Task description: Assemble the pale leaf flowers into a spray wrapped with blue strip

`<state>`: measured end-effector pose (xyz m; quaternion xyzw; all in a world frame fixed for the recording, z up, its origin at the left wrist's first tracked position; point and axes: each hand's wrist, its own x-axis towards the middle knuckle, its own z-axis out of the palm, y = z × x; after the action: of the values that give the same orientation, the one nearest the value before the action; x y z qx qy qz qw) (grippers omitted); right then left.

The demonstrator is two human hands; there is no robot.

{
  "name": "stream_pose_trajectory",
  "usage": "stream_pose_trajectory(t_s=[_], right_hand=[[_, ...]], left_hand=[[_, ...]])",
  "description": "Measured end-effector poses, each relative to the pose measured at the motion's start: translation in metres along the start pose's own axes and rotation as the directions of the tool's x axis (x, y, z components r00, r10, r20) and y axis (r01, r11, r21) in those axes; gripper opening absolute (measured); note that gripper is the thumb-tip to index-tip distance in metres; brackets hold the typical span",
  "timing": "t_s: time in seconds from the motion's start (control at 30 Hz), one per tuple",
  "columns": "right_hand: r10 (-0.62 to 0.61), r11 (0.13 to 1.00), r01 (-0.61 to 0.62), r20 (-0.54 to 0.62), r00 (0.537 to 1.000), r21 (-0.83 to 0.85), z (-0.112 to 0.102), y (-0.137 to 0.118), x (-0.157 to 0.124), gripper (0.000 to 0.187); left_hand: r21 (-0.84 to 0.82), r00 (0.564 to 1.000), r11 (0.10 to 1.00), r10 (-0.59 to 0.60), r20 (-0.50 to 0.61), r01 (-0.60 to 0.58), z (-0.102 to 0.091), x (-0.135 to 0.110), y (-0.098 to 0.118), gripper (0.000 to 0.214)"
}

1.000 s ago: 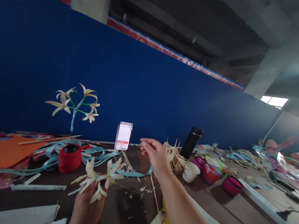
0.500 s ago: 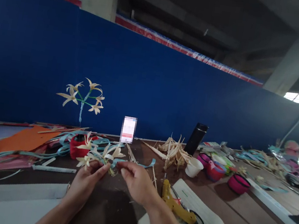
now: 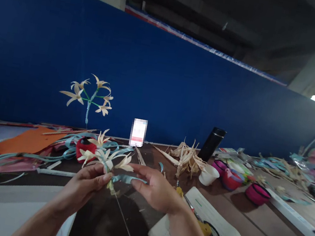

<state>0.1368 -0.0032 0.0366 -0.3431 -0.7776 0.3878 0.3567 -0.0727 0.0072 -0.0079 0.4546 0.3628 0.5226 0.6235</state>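
Observation:
My left hand [image 3: 85, 186] is closed on a small bunch of pale straw flowers [image 3: 102, 153], pinching them at the base above the dark table [image 3: 115, 227]. My right hand [image 3: 157, 188] pinches a light blue ribbon strip [image 3: 127, 178] that runs across to the flowers' stems. A thin stem or wire hangs down from the bunch toward me. Both hands meet just in front of a red spool [image 3: 85, 148].
A finished flower sprig [image 3: 90, 96] stands against the blue wall. Also on the table are orange paper [image 3: 25, 140], blue ribbon tangles, a straw pile [image 3: 187, 159], a black flask [image 3: 213, 143], a white cup [image 3: 208, 175], pink baskets [image 3: 257, 193], and a yellow glue gun [image 3: 202, 226] on paper.
My right hand came back from reaching toward the straw pile and now pinches blue ribbon at the flowers. The left hand lifted the bunch a little; the view shifted right.

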Motion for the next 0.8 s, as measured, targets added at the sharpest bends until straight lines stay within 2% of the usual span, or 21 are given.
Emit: stream_pose_trajectory(t_s=[0.07,0.13,0.23,0.33,0.43,0.53,0.67,0.8], right_hand=[[-0.050,0.979,0.033,0.081,0.995,0.200,0.010,0.005,0.004,0.036],[-0.052,0.933,0.001,0.131,0.990,0.359,0.019,0.007,0.006,0.038],[-0.006,0.888,-0.057,0.136,0.991,0.457,0.025,0.006,0.007,0.032],[0.062,0.848,-0.125,0.137,0.989,0.515,0.021,0.006,0.003,0.029],[0.194,0.821,-0.235,0.133,0.972,0.520,0.016,0.013,-0.001,0.027],[0.295,0.844,-0.302,0.086,0.951,0.442,0.016,0.023,-0.004,0.031],[0.277,0.884,-0.291,0.093,0.956,0.366,0.015,0.024,-0.006,0.023],[0.205,0.921,-0.195,0.007,0.979,0.337,0.012,0.018,-0.007,0.019]], left_hand=[[0.002,0.999,0.999,-0.036,-0.020,0.036,0.005,-0.004,0.004,0.024],[0.008,0.998,0.998,-0.066,-0.018,0.066,0.009,-0.007,0.007,0.024],[0.032,0.996,0.996,-0.086,0.017,0.086,0.011,-0.009,0.009,0.025],[0.085,0.991,0.991,-0.108,0.078,0.101,0.009,-0.009,0.011,0.026],[0.157,0.986,0.984,-0.102,0.134,0.081,0.005,-0.008,0.012,0.021],[0.251,0.986,0.967,-0.074,0.149,0.035,-0.001,-0.006,0.008,0.018],[0.342,0.975,0.939,-0.058,0.213,-0.019,-0.005,-0.004,0.002,0.019],[0.383,0.982,0.923,-0.036,0.184,-0.038,-0.005,-0.002,0.001,0.020]])
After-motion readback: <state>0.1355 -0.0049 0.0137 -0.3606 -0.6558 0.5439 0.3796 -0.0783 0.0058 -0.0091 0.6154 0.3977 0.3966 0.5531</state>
